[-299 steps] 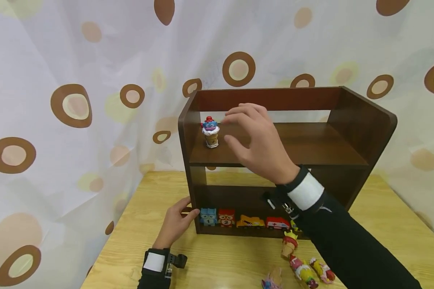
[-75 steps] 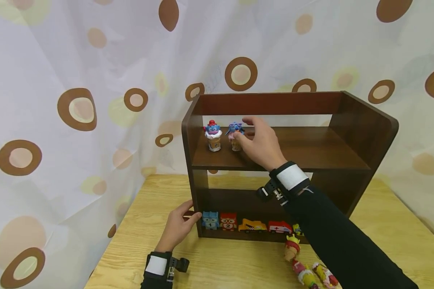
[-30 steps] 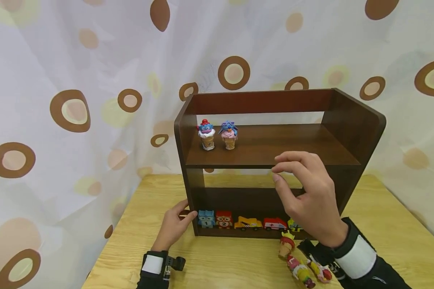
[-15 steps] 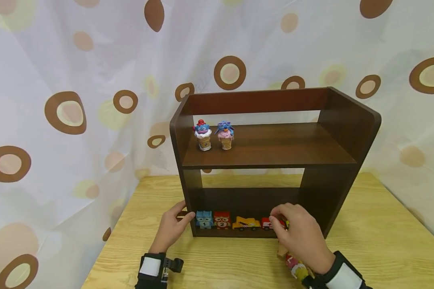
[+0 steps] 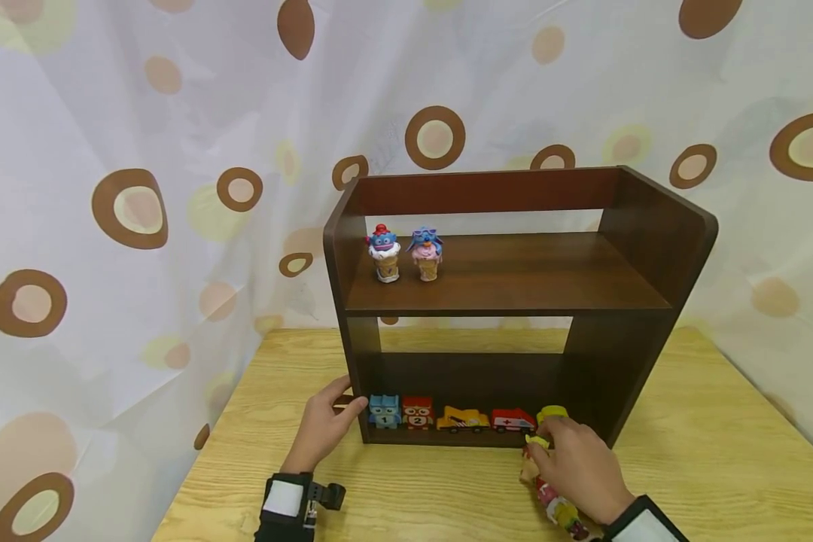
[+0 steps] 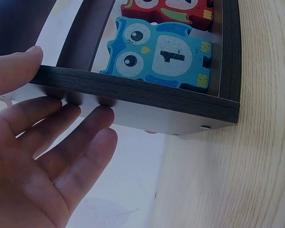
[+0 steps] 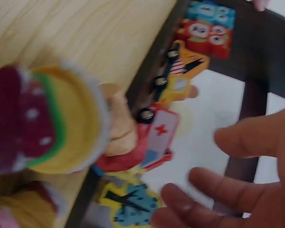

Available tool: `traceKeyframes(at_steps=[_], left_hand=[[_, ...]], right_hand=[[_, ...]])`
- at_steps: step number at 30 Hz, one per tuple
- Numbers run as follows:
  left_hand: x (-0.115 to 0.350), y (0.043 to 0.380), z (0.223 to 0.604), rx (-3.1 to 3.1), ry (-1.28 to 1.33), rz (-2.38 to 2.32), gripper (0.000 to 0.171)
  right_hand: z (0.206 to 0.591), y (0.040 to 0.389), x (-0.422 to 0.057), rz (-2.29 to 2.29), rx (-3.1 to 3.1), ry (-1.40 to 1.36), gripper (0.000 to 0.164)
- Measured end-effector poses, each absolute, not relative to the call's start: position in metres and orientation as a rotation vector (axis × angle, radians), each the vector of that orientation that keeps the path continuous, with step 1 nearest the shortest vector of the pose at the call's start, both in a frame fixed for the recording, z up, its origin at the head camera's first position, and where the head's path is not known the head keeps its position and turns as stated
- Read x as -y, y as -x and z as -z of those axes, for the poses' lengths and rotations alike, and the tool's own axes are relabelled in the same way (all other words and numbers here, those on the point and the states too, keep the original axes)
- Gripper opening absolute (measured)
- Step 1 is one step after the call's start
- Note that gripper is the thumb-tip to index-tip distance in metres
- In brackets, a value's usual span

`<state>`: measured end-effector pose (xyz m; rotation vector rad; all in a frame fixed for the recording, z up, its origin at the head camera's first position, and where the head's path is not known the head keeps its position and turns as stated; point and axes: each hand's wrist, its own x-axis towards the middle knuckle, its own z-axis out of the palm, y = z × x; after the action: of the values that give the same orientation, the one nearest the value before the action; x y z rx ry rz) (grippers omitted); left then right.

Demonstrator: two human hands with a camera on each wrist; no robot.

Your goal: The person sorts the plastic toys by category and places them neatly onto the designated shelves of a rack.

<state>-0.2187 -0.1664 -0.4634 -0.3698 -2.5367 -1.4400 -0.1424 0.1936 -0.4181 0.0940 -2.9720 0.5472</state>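
Observation:
At the left side of the dark brown shelf unit (image 5: 515,309), my left hand (image 5: 321,425) grips the side panel (image 6: 147,92), thumb at the front edge and fingertips against the outer face. My right hand (image 5: 579,463) is low before the bottom shelf, over an ice-cream cone figure (image 5: 529,470) with a yellow top. In the right wrist view its thumb and fingers (image 7: 249,137) are spread, nothing between them. A pink-and-yellow figure (image 5: 561,510) lies by that wrist on the table. Two blue-headed cone figures, one in white (image 5: 384,256), one in pink (image 5: 426,256), stand on the upper shelf.
Along the bottom shelf stand a blue owl block (image 5: 384,412), a red owl block (image 5: 418,413), a yellow truck (image 5: 462,418), a red ambulance (image 5: 513,420) and a yellow-edged tree piece (image 7: 130,204). The wooden table (image 5: 406,497) meets a patterned cloth (image 5: 176,150) behind.
The blue-headed pink cone figure went from the table to the upper shelf, and my right hand let it go. That hand then came down to the yellow-topped figure. My left hand stays at the panel.

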Motion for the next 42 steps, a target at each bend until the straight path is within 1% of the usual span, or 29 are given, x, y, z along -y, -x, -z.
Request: traceKeyframes(at_steps=[6,11,13,18,23,30,35,39,42], left_hand=[[0.166,0.218,0.463,2.532,0.377,1.445,0.045],[0.167,0.218,0.463,2.534,0.384,1.439,0.045],[0.167,0.218,0.463,2.537,0.383,1.442,0.046],[0.168,0.218,0.462,2.539,0.38,1.446,0.046],[0.167,0.218,0.46,2.536,0.398,1.448,0.046],[0.167,0.217,0.458,2.543,0.389,1.448,0.046],[0.168,0.219,0.459,2.544,0.389,1.424,0.045],[0.168,0.219,0.459,2.548,0.387,1.424,0.045],[0.167,0.219,0.459,2.555,0.386,1.435,0.045]], right_hand=[[0.434,0.152,-0.2,-0.477,3.14,0.055,0.036],[0.444,0.155,-0.196,-0.429,3.167,0.077,0.048],[0.448,0.155,-0.195,-0.388,3.159,0.062,0.05],[0.453,0.151,-0.193,-0.338,3.148,0.04,0.048],[0.452,0.147,-0.194,-0.329,3.153,0.019,0.05],[0.452,0.139,-0.195,-0.256,3.16,-0.074,0.035],[0.454,0.137,-0.196,-0.259,3.056,-0.192,0.034],[0.455,0.141,-0.196,-0.282,3.014,-0.309,0.037],[0.456,0.144,-0.196,-0.287,3.037,-0.334,0.036]])
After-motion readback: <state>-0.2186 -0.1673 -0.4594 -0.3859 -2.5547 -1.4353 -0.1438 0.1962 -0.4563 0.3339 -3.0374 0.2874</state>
